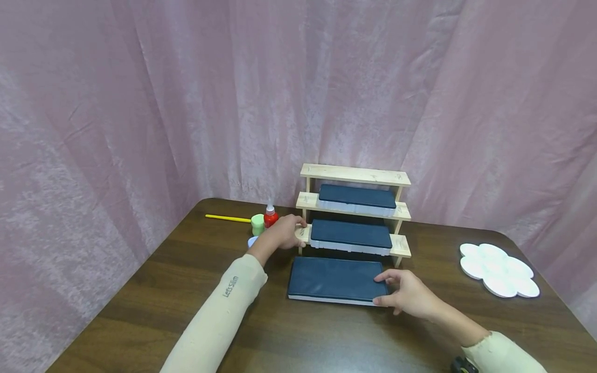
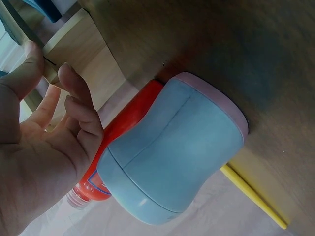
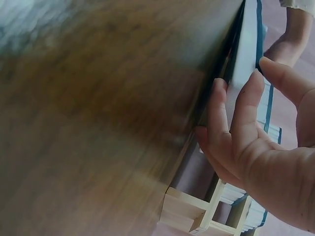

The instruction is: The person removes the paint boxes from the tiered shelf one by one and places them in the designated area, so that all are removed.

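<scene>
So from your left: there's the yellow stick (image 1: 227,218), then a pale green container (image 1: 258,225) with the red bottle (image 1: 271,219) right beside it. Your left hand (image 1: 285,231) has a narrow pinch on the left end of the lowest step of the wooden rack (image 1: 355,175). Two dark-topped boxes sit up there, the upper box (image 1: 356,196) and the lower box (image 1: 351,234). The front box (image 1: 336,278) is just in front of the rack, and your right hand (image 1: 408,293) grips its right end. Way over right: the white palette (image 1: 498,270) on the table (image 1: 275,331).
</scene>
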`<state>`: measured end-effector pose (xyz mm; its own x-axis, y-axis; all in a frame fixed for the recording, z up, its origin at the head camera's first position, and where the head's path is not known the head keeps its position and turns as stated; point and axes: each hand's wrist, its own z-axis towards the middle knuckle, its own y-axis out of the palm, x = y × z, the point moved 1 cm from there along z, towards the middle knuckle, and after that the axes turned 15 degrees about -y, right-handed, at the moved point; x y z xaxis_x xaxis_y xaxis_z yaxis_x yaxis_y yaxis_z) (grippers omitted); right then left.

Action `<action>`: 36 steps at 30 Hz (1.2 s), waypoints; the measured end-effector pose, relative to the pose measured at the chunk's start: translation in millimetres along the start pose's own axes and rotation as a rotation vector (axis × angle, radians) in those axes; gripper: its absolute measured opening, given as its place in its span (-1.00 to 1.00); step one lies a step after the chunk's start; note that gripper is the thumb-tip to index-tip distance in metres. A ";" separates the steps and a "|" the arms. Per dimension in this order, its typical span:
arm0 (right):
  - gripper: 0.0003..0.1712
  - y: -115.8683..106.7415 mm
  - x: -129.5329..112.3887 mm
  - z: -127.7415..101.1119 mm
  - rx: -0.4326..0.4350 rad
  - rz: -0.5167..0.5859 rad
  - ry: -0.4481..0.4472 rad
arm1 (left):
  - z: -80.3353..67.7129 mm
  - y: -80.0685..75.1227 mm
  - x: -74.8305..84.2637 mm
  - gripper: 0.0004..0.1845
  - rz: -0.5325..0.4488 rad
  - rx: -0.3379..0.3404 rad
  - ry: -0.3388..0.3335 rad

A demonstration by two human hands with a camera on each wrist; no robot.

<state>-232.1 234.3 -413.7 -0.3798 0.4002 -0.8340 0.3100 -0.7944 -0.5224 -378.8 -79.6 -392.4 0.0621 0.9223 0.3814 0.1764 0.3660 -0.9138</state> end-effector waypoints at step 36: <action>-0.45 10.0 -7.9 2.0 0.032 -0.080 0.096 | -2.1 1.4 0.6 -0.40 -0.018 0.004 -0.014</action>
<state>-227.7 222.3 -412.0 -0.3162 0.5038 -0.8039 0.2533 -0.7718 -0.5833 -376.4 -78.8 -393.2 0.0452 0.9174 0.3955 0.1732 0.3827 -0.9075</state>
